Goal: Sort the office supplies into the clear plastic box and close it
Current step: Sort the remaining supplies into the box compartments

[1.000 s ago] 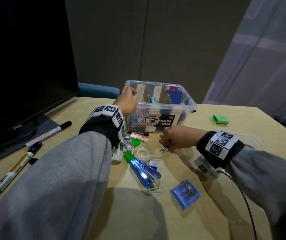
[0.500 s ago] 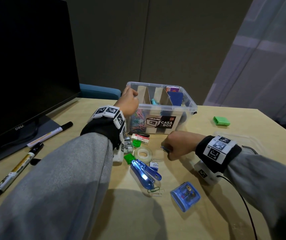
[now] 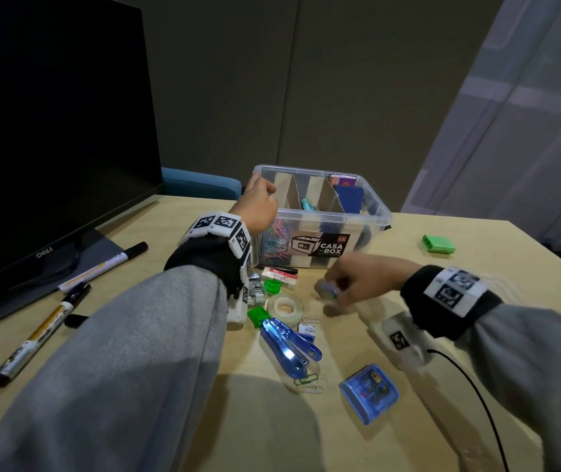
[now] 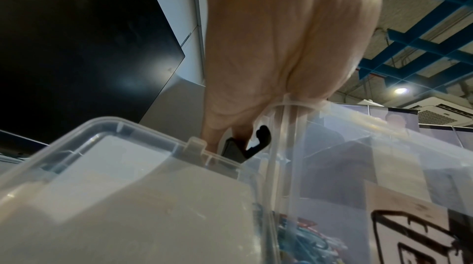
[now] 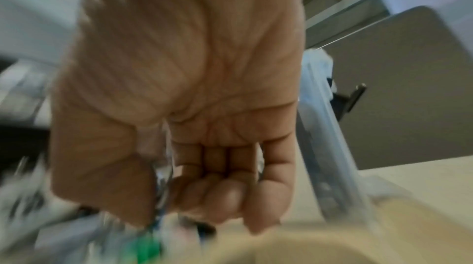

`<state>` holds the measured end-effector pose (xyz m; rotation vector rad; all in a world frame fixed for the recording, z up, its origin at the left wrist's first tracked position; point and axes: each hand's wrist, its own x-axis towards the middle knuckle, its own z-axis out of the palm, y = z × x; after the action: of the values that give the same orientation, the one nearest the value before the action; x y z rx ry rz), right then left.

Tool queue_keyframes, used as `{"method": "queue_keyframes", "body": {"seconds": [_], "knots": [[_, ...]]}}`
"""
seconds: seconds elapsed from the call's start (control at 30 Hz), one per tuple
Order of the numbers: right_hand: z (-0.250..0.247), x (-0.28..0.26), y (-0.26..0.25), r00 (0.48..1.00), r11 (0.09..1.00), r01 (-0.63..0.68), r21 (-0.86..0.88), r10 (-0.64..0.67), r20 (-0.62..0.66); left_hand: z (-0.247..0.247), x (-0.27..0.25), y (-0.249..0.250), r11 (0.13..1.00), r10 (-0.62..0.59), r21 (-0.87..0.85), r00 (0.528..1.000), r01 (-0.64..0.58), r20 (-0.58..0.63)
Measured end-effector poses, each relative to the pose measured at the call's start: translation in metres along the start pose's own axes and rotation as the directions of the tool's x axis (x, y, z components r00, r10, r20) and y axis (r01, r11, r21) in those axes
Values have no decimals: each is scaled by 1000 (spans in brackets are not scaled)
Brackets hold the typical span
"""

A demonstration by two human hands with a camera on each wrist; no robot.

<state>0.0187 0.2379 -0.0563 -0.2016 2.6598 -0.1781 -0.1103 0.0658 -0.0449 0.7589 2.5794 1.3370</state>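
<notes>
While fingers (image 3: pixel 335 291) curl, small blue item (image 3: pixel 327 290) sits pinched between them.

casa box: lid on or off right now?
Off. The clear plastic box has an open top: cardboard dividers and its rim show uncovered, and the left hand holds its left edge.

Counted on the desk: two black-capped marker pens (image 3: pixel 102 267) (image 3: pixel 39 335), one clear plastic box with cardboard dividers (image 3: pixel 371 212), one roll of clear tape (image 3: pixel 285 306), one translucent blue stapler (image 3: pixel 287 347), one blue plastic sharpener (image 3: pixel 369 393), three small green plastic bits (image 3: pixel 438 244) (image 3: pixel 272 286) (image 3: pixel 258 316), and two hands (image 3: pixel 257 209) (image 3: pixel 364 279).
</notes>
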Motion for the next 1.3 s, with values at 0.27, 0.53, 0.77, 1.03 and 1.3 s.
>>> {"method": "queue_keyframes", "body": {"seconds": [0.27,0.53,0.77,1.03,1.3], "knots": [[-79,7,-32,832,817,206,539,143,-536,1,-1,0,997,-23,-80,1000,22,-8],[-85,69,-57,783,955,-155,254,275,-558,-1,-3,1,996,-34,-79,999,34,-5],[-73,41,-48,772,934,144,326,100,-628,-1,-3,0,996,-36,-81,999,35,-2],[-18,4,-35,971,985,140,-102,-156,-181,1,-3,0,998,-21,-58,1000,20,-13],[22,17,-23,999,998,16,-57,-18,-34,1,-4,1,997,-26,-79,1000,25,-13]]}}
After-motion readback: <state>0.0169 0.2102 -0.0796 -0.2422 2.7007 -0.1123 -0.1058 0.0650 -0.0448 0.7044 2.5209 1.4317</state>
